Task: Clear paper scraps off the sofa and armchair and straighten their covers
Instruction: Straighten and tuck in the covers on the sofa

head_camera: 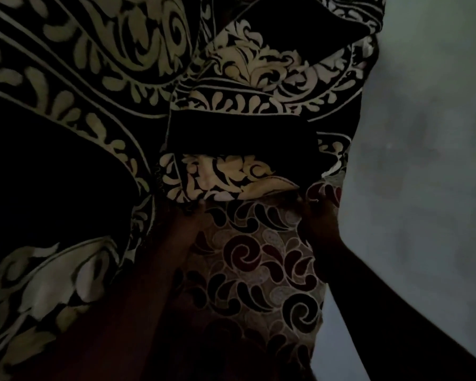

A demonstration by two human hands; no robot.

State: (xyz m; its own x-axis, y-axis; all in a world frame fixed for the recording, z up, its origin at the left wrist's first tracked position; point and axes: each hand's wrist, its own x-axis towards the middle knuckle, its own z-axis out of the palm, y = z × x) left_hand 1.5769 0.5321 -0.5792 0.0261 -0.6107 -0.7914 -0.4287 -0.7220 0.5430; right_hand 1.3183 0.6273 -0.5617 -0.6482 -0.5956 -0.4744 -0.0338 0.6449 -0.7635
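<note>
Hands (188, 218) (318, 215) gripping cover edge (231, 188) (dim), wall (423, 133) beside

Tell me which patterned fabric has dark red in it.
The swirl-patterned upholstery between the hands, below the cover's edge; the black-and-cream floral cover above it shows no red.

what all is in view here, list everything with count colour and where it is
cover: one, black with a cream leaf-and-scroll print, draped over the top and left of the frame, its gathered edge at the centre
upholstery: one bare stretch, beige with dark red and black swirls, lower centre, below the cover's edge
wall: one, grey, along the right side
paper scraps: none that I can make out; the picture is very dark
left hand: one, in deep shadow, at the left end of the cover's edge; its fingers seem to hold the edge, but the grip is hard to see
right hand: one, in shadow, at the right end of the edge; grip likewise unclear
</note>
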